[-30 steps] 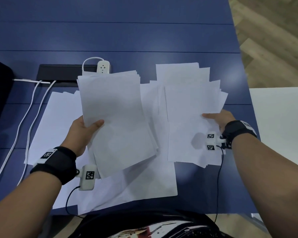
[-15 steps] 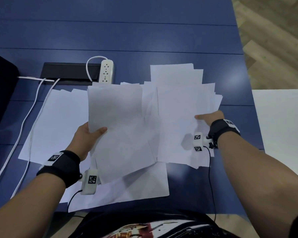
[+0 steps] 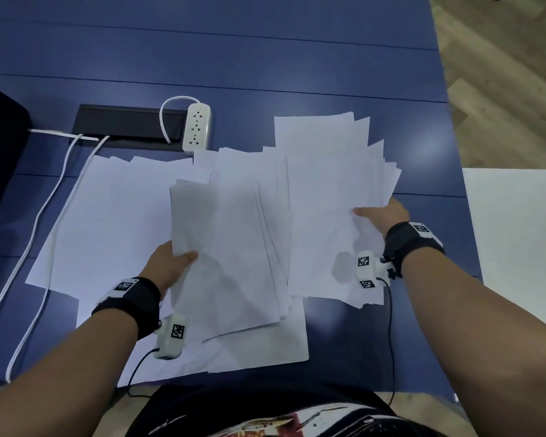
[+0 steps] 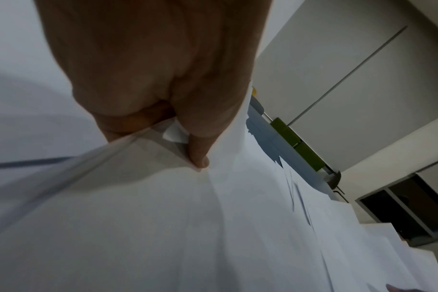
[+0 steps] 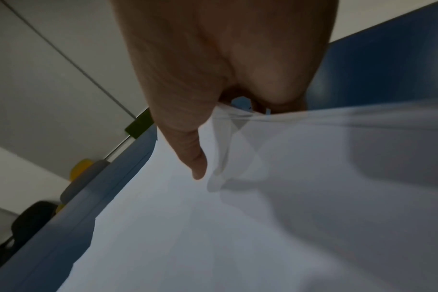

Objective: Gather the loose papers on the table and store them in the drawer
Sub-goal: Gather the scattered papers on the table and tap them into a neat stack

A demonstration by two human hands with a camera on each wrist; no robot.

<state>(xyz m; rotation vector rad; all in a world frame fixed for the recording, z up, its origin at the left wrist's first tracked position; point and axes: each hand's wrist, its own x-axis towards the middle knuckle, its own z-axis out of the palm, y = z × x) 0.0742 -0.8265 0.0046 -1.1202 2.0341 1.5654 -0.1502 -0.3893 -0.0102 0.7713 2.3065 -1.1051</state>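
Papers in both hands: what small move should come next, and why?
Probably slide the left bundle onto the right bundle to make one stack. The left hand and right hand each grip a separate bundle, side by side, while more sheets lie on the table; one hand must be freed.

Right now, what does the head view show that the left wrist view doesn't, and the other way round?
Only the head view shows the whole blue table, the white power strip, the sheets still lying flat, and the right hand gripping the right stack.

Only the left wrist view shows how the left hand pinches: thumb on top, fingers curled under the paper's edge. It also shows a pale wall behind.

Both show the left hand holding the left stack of white papers.
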